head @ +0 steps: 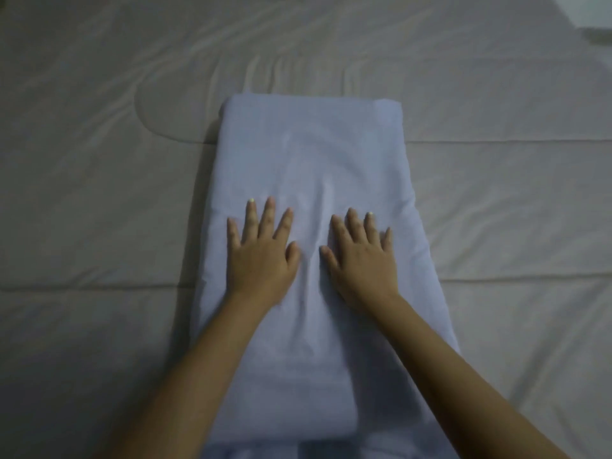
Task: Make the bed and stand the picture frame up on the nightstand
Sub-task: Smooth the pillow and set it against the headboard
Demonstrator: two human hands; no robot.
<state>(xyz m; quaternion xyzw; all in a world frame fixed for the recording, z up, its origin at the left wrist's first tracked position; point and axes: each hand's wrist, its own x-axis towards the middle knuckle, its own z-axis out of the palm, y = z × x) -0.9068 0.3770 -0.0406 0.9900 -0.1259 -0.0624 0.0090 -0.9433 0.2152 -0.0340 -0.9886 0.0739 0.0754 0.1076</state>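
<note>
Forearms over folded blanket; my left hand, right hand flat mid-blanket, fingers spread. Sweep palms outward evenly, flattening centre crease.

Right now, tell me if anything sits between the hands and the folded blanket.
Nothing does. The left hand and right hand both lie flat, fingers spread, directly on the folded blanket on the bed.
</note>
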